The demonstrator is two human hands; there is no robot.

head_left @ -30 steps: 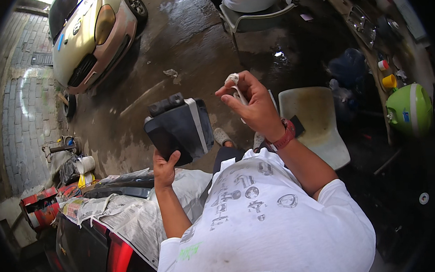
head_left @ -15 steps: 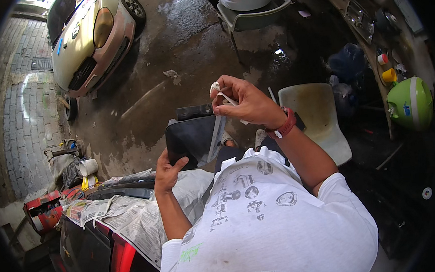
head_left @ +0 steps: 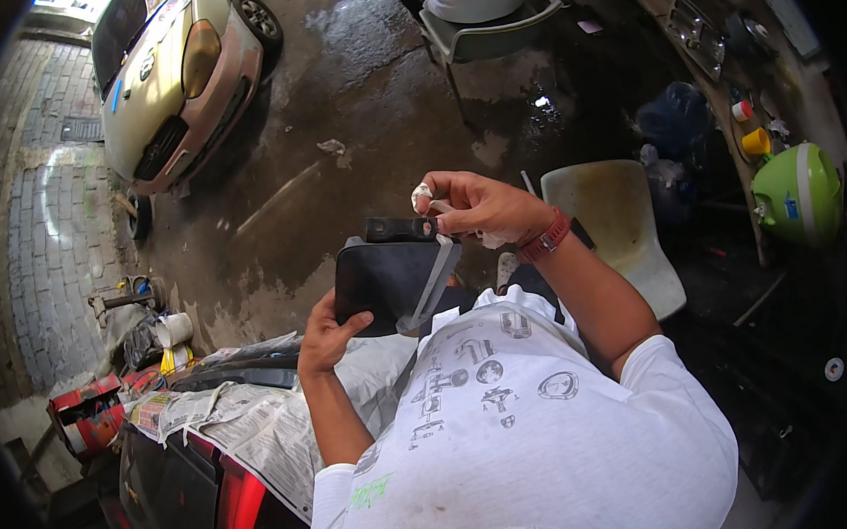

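The left hand (head_left: 326,333) grips the black car mirror housing (head_left: 390,276), now lowered; the right hand (head_left: 478,208) has brought its white cloth (head_left: 422,195) onto the top edge.

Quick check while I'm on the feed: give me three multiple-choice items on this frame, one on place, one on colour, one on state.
1. The left hand grips the black panel at its
A. lower left edge
B. top edge
C. right corner

2. The wristband on the right hand is
A. blue
B. red
C. white

3. The black panel is
A. lying on the floor
B. held off the ground
C. resting on the chair

Answers: 1 A, fingers wrap its lower left edge. 2 B, it shows red. 3 B, both hands meet it in front of the chest.
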